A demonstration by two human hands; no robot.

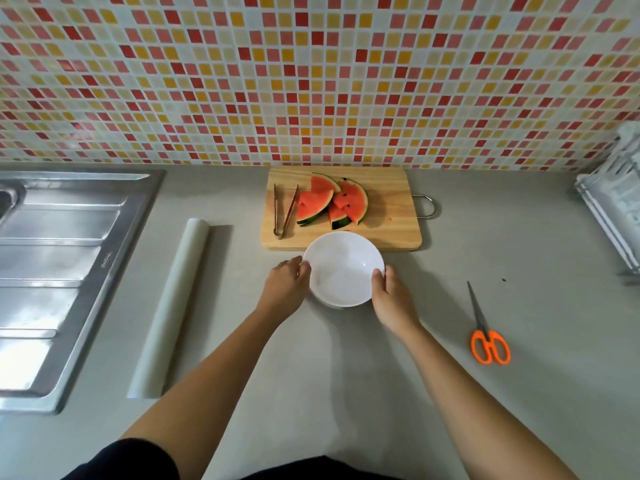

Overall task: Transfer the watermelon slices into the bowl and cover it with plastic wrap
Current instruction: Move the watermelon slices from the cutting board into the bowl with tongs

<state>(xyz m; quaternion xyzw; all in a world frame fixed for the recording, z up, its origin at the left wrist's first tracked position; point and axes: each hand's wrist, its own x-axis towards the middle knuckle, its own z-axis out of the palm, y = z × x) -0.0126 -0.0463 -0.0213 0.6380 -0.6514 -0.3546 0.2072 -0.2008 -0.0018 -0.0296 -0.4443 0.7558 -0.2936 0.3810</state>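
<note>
Both hands are on the white bowl (343, 271): the left hand (287, 285) curls its fingers against the bowl's left rim, and the right hand (391, 299) grips the right rim with the thumb hooked over it. The bowl stands mid-worktop (519, 244), its far rim just overlapping the near edge of the wooden cutting board (391, 226), which lies against the worktop's back edge.

The bowl is empty; all the watermelon slices (329, 202) lie overlapping on the board, beside a pair of tongs (285, 211) at its left end. So this looks like the setting-up step, with the bowl being placed close to the fruit before any transfer.

Next, one hand will likely need to let go and take the tongs, then lift the slices one at a time; they look wet and overlap, so a firm pinch near the rind seems wise.

The plastic wrap roll (173, 306) lies toward the worktop's left edge beside the sink (62, 271); orange-handled scissors (486, 334) lie to the right.
</note>
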